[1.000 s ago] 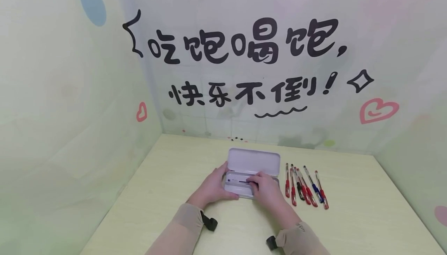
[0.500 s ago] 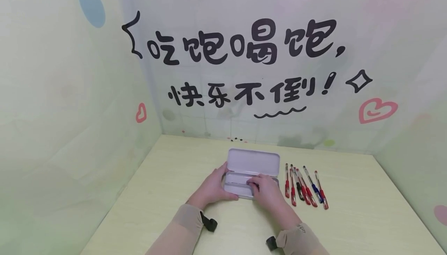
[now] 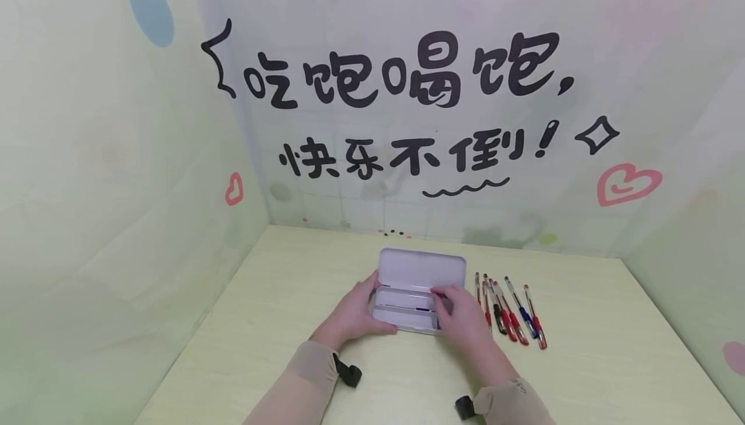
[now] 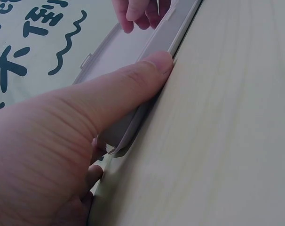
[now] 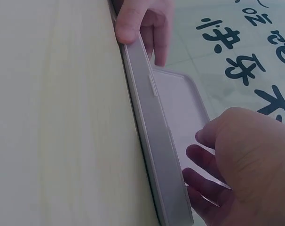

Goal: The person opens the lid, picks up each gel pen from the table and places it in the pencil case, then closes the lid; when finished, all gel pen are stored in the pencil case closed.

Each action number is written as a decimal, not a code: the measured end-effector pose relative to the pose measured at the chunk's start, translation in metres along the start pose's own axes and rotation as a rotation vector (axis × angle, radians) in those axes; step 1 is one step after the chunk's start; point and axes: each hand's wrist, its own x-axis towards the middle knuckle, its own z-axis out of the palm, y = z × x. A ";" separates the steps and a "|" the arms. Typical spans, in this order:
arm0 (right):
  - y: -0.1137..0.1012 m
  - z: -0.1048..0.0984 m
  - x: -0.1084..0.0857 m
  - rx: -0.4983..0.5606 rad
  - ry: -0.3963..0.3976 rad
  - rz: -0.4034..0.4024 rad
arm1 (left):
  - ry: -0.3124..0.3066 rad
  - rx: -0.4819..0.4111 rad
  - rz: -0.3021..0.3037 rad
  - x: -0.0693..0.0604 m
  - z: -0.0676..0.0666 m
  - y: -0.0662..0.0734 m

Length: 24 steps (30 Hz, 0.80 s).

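Note:
A pale lilac pencil case lies on the table with its lid raised. My left hand grips its left end; in the left wrist view the thumb of that hand presses on the case's front edge, the other fingers beyond it. My right hand is over the case's right part, fingers loosely bent. In the right wrist view nothing shows between the fingers of this hand. Inside the case, a thin dark blue item lies by the divider, its right part near my right fingers.
Several pens lie right of the case, among them a red one, a blue one and a black one. My right hand partly covers the nearest ones. Behind the table stands a printed wall.
My right hand has moved right along the case, and its fingers have come off the inner compartment's middle. The dark blue item shows farther right than a second ago. My left hand has stayed in place.

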 end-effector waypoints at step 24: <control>0.073 -0.079 -0.025 -0.137 0.081 0.213 | -0.001 0.013 0.000 -0.002 -0.002 0.003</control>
